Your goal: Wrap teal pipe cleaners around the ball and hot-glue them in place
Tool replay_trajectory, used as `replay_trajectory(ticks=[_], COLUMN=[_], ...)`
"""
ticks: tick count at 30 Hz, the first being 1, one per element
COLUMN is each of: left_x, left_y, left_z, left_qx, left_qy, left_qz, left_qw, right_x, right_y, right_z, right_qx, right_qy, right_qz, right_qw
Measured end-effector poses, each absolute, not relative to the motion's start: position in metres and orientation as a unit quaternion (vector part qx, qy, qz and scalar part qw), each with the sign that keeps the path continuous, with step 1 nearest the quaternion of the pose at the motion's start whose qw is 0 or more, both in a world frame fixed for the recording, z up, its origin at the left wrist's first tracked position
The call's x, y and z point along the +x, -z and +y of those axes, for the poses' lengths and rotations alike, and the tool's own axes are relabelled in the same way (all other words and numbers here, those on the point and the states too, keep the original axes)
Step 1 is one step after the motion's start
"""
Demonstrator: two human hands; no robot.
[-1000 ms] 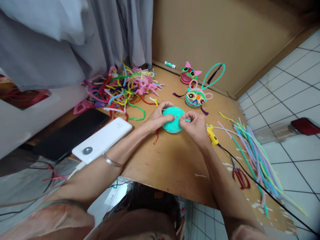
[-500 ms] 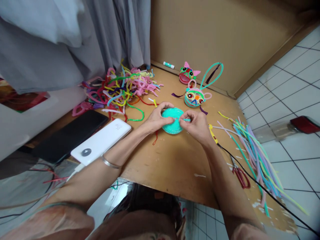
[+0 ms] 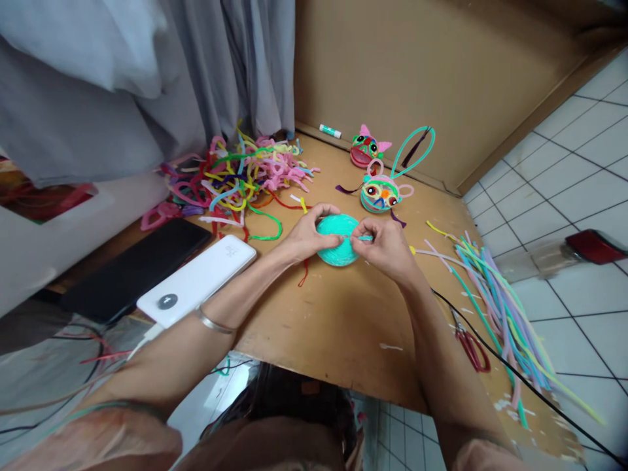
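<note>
A round turquoise disc of coiled pipe cleaner [image 3: 338, 224] is held over the middle of the table. My left hand [image 3: 314, 234] grips it from the left, thumb across its face and fingers round the far edge. At the disc's right side, my right hand [image 3: 385, 245] pinches a short turquoise pipe cleaner end [image 3: 364, 238] close to the surface. Behind the hands stand two animal-face ornaments made of pipe cleaners: a round-eared one [image 3: 379, 195] with a loop, and a red one with pink ears [image 3: 366, 154].
A tangled pile of coloured pipe cleaners [image 3: 245, 170] lies at back left, near a glue stick [image 3: 330, 131]. A black phone [image 3: 142, 268] and white power bank [image 3: 196, 281] lie left. Right are straight pipe cleaners [image 3: 505, 314], red-handled scissors [image 3: 471, 347] and a black cable [image 3: 510, 369].
The view has shifted slightly. Both hands keep nearly the same hold on the turquoise disc and the pipe cleaner end; a yellow tool by the right wrist is now mostly hidden.
</note>
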State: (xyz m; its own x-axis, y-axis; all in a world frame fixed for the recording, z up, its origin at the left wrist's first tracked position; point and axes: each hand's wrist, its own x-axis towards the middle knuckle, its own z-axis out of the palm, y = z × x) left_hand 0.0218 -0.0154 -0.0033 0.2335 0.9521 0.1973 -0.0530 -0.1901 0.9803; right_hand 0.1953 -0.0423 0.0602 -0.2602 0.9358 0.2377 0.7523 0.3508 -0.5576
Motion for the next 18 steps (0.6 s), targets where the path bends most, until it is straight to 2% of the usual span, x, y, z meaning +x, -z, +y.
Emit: replay_trajectory(ticks=[11,18], left_x=[0.0258,0.0285], left_y=[0.0080,0.0053], left_z=[-0.0136,-0.0180], left_qx=[0.586,0.591], left_qy=[-0.489,-0.505], left_qz=[0.363,0.377], left_qw=[0.535,0.504], right_x=[0.1939,0.1938], right_y=[-0.0622,-0.0625], right_z=[-0.0421,-0.0436], right_qx=[-0.538,-0.541], right_qy=[-0.174,-0.184], right_qz=[-0.783,-0.781], right_qw=[0.259,0.252])
